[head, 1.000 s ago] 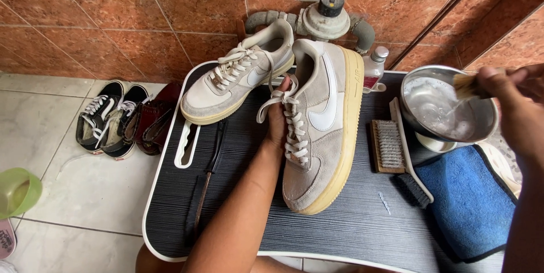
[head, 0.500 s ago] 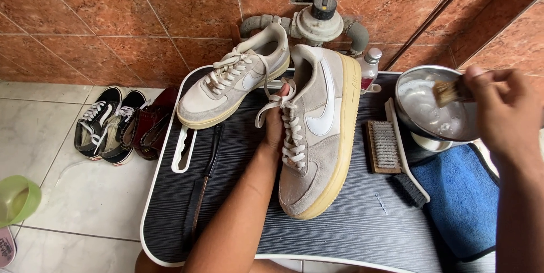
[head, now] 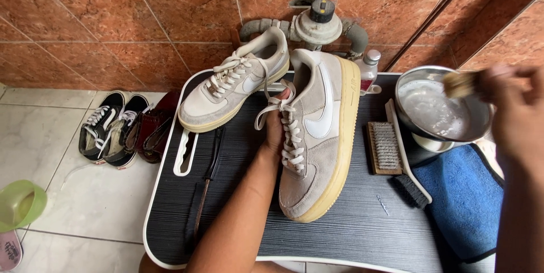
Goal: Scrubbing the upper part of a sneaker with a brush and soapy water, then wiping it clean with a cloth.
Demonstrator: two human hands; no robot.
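A grey suede sneaker with a yellowed sole lies on its side on a black tray table. My left hand is tucked inside the sneaker and holds it. My right hand grips a small brush over a metal bowl of foamy water at the right. The matching sneaker rests at the table's far left, toe pointing left.
Two brushes lie beside the bowl, a blue cloth below it. A thin black tool lies at the table's left. On the tiled floor sit black sneakers, a maroon shoe and a green bowl. A pipe valve is on the wall.
My right hand has lifted the small brush from inside the bowl toward its right rim. The held sneaker and my left hand have stayed in place.
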